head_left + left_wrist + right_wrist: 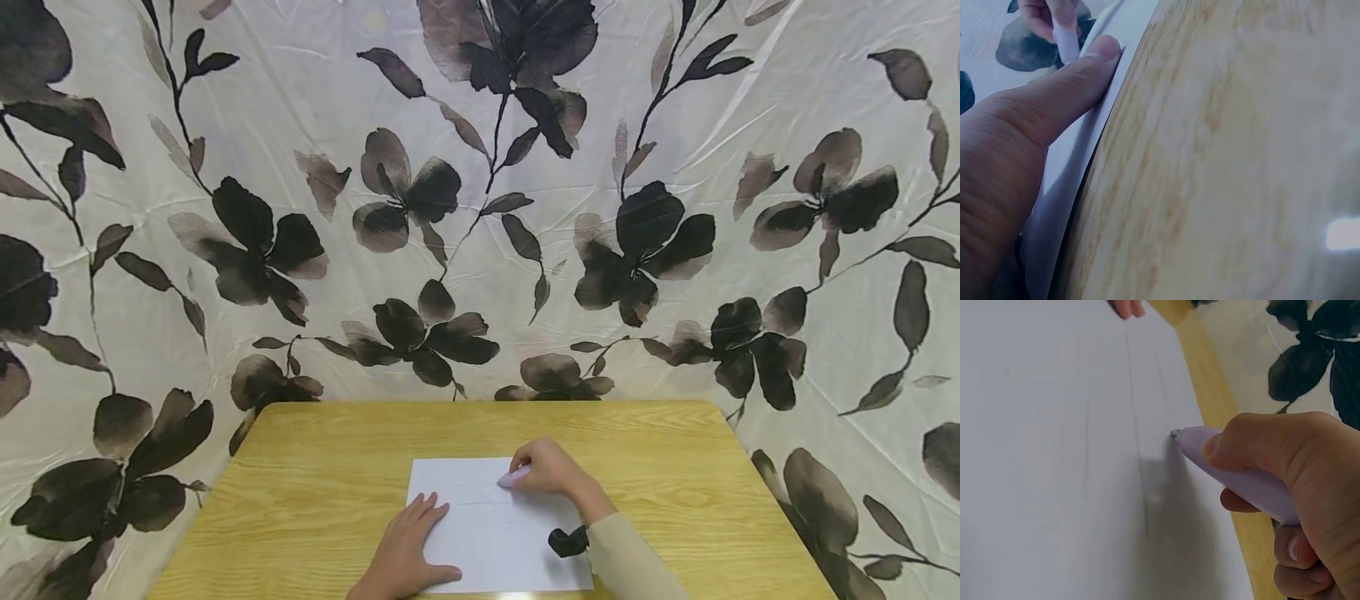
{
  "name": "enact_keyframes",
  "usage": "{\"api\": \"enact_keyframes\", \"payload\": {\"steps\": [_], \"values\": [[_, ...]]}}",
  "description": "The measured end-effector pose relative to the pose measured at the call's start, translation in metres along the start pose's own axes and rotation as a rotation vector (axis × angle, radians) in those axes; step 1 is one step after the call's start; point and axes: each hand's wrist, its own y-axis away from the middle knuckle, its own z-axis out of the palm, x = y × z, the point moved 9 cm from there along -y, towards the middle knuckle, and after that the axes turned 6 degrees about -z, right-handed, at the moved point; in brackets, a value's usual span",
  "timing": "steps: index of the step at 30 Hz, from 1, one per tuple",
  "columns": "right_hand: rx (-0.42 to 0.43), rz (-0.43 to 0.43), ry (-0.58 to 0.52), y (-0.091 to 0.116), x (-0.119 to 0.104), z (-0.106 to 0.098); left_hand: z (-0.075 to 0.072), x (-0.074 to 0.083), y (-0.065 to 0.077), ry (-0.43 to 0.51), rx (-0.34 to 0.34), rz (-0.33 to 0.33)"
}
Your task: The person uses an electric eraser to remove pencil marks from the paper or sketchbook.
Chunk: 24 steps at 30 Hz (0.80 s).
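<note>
A white sheet of paper [480, 550] lies on the wooden table. My left hand [408, 542] rests on its left side with fingers spread. In the left wrist view the thumb [1079, 87] presses near the paper's edge. My right hand [551, 468] grips a lavender cutter [1250, 481] with a short metal tip. That tip meets the paper in its upper part, at the end of a faint line. Other thin lines [1137, 431] run across the sheet, roughly parallel to one another.
The yellow wood-grain table [322, 467] extends around the paper on all sides. Behind it hangs a pale cloth [540, 275] with dark flowers. A black strap piece [567, 542] sits at the right wrist, over the paper.
</note>
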Motion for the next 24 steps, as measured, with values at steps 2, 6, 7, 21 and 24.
{"api": "enact_keyframes", "payload": {"steps": [2, 6, 7, 21, 24], "values": [[-0.008, -0.001, -0.002, -0.002, -0.003, 0.002, 0.002, -0.001, 0.0, -0.002, -0.015, -0.014], [-0.009, 0.004, 0.0, -0.001, -0.002, 0.003, 0.002, -0.001, 0.0, -0.007, -0.02, -0.018], [-0.006, 0.005, 0.001, 0.0, 0.0, 0.002, 0.002, -0.001, 0.0, -0.008, -0.018, -0.019], [0.023, 0.01, -0.023, 0.007, 0.003, 0.0, 0.003, -0.002, 0.001, -0.001, -0.011, -0.023], [0.025, 0.029, -0.023, 0.006, 0.003, 0.001, 0.002, -0.001, 0.001, 0.007, -0.015, -0.022]]}}
